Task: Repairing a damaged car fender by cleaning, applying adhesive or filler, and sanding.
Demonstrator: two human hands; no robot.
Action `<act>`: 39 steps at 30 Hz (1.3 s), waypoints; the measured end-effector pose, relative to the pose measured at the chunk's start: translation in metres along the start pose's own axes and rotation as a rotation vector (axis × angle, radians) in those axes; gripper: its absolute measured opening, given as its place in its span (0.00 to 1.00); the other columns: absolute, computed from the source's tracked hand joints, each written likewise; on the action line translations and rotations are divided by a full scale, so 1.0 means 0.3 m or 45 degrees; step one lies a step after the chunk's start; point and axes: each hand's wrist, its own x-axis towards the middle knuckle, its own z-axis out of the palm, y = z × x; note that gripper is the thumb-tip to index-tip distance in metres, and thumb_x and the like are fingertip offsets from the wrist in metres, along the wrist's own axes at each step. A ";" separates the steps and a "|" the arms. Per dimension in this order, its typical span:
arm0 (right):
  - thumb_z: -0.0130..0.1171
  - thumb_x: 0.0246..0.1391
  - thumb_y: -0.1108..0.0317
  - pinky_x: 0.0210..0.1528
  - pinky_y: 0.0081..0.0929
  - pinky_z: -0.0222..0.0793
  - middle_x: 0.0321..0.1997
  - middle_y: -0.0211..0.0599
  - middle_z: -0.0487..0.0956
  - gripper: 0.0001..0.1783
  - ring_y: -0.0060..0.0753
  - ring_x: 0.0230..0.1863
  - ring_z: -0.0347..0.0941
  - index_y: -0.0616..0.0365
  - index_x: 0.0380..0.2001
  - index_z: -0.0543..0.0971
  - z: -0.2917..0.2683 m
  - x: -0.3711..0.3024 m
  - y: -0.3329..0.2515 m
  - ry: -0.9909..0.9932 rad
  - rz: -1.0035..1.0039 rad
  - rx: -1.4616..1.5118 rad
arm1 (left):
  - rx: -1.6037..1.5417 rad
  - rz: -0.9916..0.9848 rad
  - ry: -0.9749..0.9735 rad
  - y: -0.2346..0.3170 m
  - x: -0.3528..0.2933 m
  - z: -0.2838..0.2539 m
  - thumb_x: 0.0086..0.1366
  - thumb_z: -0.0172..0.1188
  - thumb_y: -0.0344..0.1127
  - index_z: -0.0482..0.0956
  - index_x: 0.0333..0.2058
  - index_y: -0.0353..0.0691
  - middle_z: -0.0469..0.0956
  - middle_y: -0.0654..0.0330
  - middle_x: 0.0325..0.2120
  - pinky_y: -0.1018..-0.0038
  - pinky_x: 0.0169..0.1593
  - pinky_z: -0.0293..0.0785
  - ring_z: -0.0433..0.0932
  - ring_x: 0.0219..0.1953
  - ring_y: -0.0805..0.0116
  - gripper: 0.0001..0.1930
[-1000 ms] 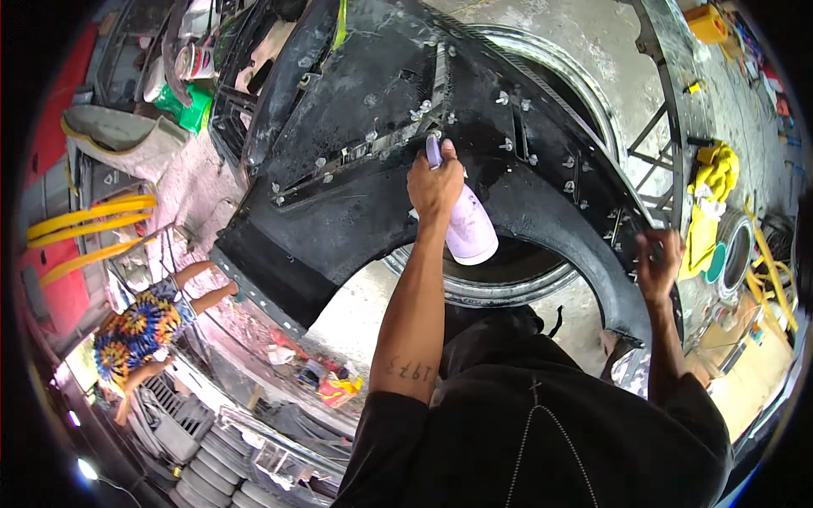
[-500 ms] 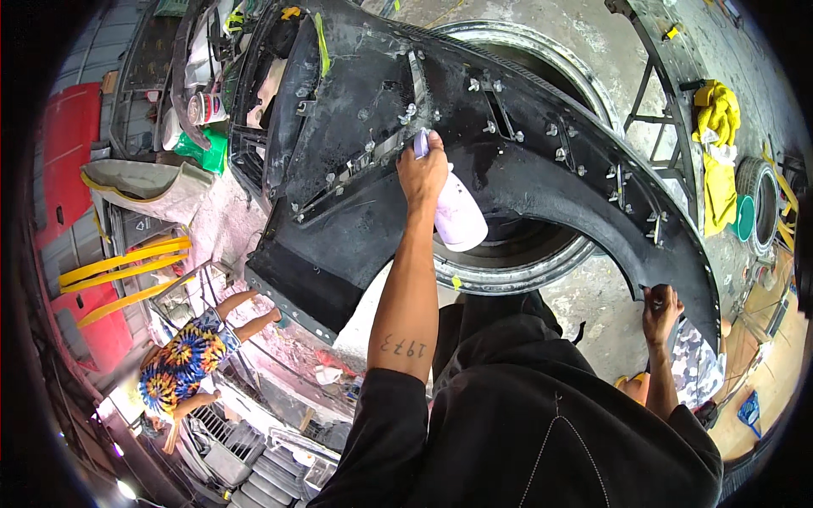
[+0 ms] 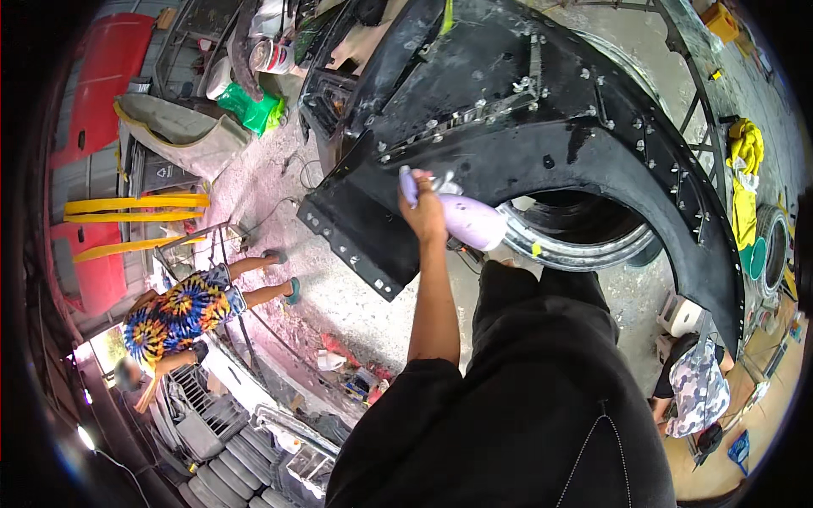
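Note:
My left hand (image 3: 423, 213) is closed around the neck of a pale lilac spray bottle (image 3: 474, 222). The bottle lies tilted, its purple head (image 3: 408, 184) up by my fingers and its base toward the right. Just beyond, a large black curved panel, like a vehicle fender (image 3: 500, 154), spreads out with several metal clips along its ribs and edges. My hand is over the left part of its near edge; whether it touches cannot be told. A blurred white patch shows beside my fingers. My right hand is out of the picture.
Under the panel lies a tyre with a pale rim (image 3: 584, 253). A person in a tie-dye shirt (image 3: 188, 311) is at the left, another in a camouflage top (image 3: 699, 389) at the lower right. A grey curved part (image 3: 182, 135) and yellow strips (image 3: 135, 203) stand left.
My left hand has moved with the bottle toward the panel's left near corner, and the bottle lies flatter. My right hand, earlier at the panel's right edge, has left the picture. The view has shifted.

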 end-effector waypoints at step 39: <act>0.62 0.55 0.55 0.40 0.35 0.67 0.29 0.39 0.76 0.17 0.35 0.33 0.71 0.58 0.38 0.76 0.077 -0.309 -0.037 0.057 0.246 0.043 | 0.017 -0.445 -0.562 0.027 0.243 -0.082 0.65 0.61 0.41 0.79 0.39 0.33 0.80 0.58 0.30 0.70 0.38 0.76 0.81 0.32 0.66 0.14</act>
